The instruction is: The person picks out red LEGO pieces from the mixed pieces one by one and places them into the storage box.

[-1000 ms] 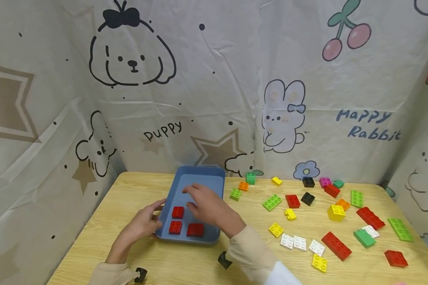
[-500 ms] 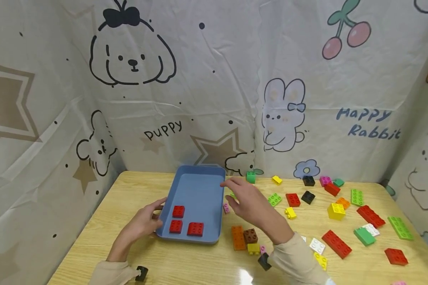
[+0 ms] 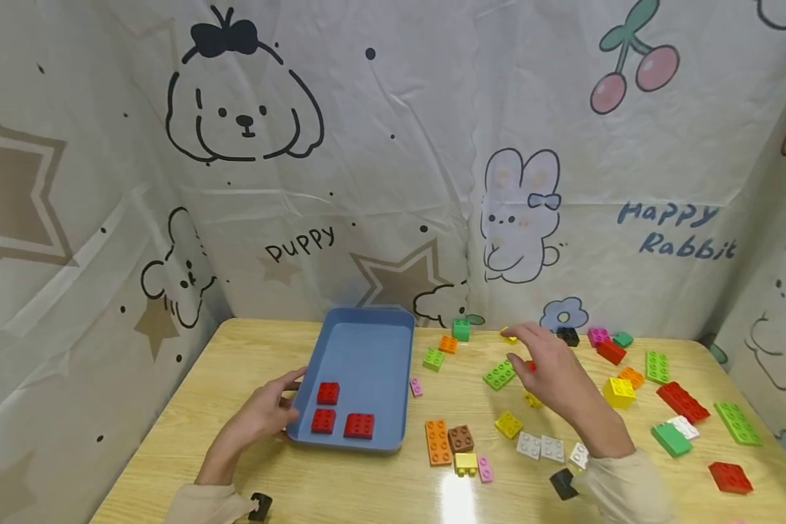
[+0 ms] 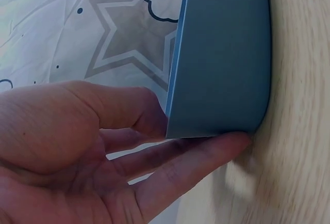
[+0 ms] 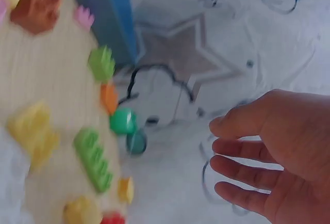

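Observation:
My left hand [image 3: 265, 407] rests against the left side of a blue tray [image 3: 399, 407]. In the left wrist view, its thumb tip meets the rim and a fingertip touches low on the tray wall [image 4: 221, 59]. Three red bricks lie at the tray's near end, among them a wide red brick [image 3: 359, 426] and a smaller red brick [image 3: 328, 393]. Out over the scattered bricks, my right hand [image 3: 553, 371] holds nothing, its fingers loosely bent and apart from the thumb. Beneath it are a light green brick [image 3: 500, 374] and a partly hidden red brick [image 3: 530, 366].
Right of the tray lie an orange brick [image 3: 438, 442], a brown brick [image 3: 461, 439] and a small pink brick [image 3: 416, 387]. Several more bricks spread rightward, including a tall yellow brick [image 3: 618, 392] and a long red brick [image 3: 683, 402]. A printed cloth [image 3: 393, 182] hangs behind the table.
My right hand has moved from above the tray rightward, past its right edge, to over the loose bricks. The left hand, the tray and its red bricks stay in place.

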Available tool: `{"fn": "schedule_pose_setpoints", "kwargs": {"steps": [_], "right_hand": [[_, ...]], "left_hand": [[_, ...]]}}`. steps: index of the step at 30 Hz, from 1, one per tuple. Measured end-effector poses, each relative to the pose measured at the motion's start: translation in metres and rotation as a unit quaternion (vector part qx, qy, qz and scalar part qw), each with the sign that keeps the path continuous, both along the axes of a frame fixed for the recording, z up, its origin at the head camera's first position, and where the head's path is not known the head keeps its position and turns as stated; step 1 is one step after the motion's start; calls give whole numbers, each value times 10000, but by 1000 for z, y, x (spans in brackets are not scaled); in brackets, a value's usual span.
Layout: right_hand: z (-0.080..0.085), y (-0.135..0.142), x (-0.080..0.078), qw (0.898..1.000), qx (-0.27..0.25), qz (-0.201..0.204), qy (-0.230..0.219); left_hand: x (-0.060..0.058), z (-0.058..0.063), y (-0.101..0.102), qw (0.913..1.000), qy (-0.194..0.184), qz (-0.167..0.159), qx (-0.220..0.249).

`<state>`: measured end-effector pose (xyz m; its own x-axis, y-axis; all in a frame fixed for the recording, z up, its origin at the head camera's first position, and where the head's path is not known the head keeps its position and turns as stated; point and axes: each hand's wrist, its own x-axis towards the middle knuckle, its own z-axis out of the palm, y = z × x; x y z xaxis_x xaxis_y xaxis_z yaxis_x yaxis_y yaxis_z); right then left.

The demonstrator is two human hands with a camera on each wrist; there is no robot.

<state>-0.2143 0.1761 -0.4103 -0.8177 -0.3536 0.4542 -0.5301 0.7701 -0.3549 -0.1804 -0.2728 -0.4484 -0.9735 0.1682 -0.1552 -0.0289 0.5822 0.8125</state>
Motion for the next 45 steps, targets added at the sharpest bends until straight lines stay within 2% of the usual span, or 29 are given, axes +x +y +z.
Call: {"fn": "schedule_pose_setpoints", "kwargs": {"steps": [10, 17, 22, 28, 37, 45], "right_hand": [[-23, 36, -7, 9964, 149, -532, -637], [-39, 41, -16, 9870, 400, -877, -1290], [-48, 41, -23, 9822, 544, -1067, -1446], [-50, 40, -29, 9756, 732, -1153, -1720], [-50, 34, -37, 9634, 992, -1204, -2181], [-51, 32, -39, 9615, 1081, -1234, -2206]], "left_hand": [[1, 0, -1, 10000, -30, 18, 21], [-1, 0, 2, 9998, -192, 17, 49], [-2, -1, 2, 9998, -188, 0, 34], [-3, -2, 1, 9999, -116, -110, 49], [-2, -1, 1, 9998, -176, -25, 17], [-2, -2, 0, 9999, -119, -53, 54]]}}
